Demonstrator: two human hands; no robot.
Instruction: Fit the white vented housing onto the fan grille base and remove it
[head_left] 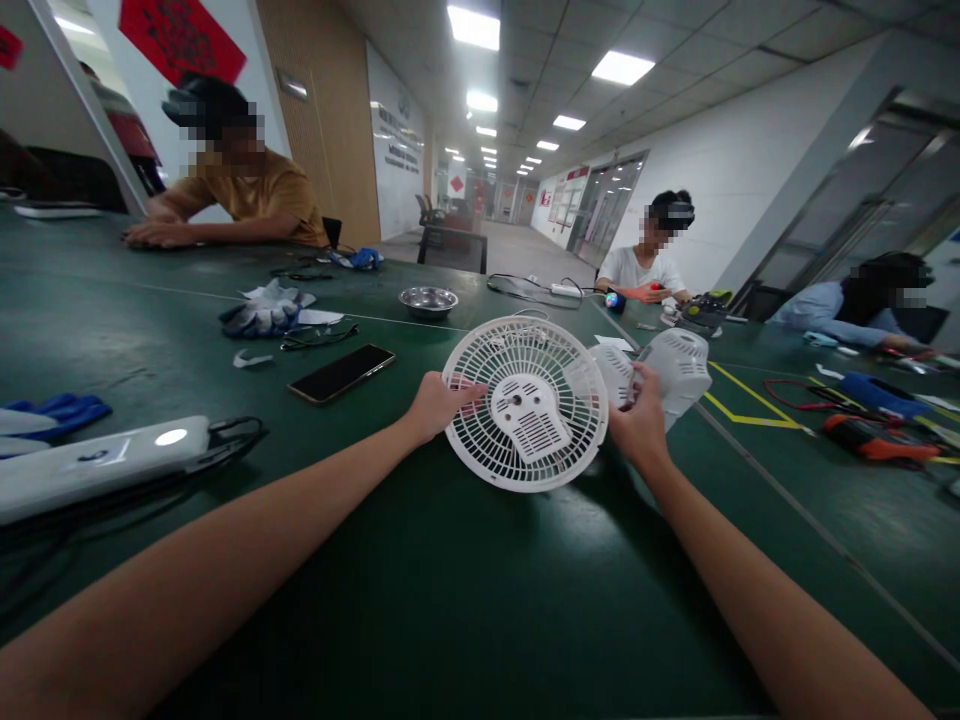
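Note:
A round white fan guard (469, 440) with a slotted motor plate (536, 430) at its centre is held up over the table, tilted to face me. My left hand (439, 405) grips its left rim, thumb over the front bars and the other fingers behind. At the right rim, my right hand (641, 415) is closed around a white plastic housing (682, 375) with slotted vents. Part of that housing is behind the guard and my fingers. My right hand is against or very near the guard's rim; I cannot tell if it grips the rim too.
On the green table (480, 600) lie a black phone (341, 374), a metal bowl (427, 301), gloves (262, 310) and a white device (105, 465) with a cable. An orange-black tool (877, 440) lies right. Several people sit around the table.

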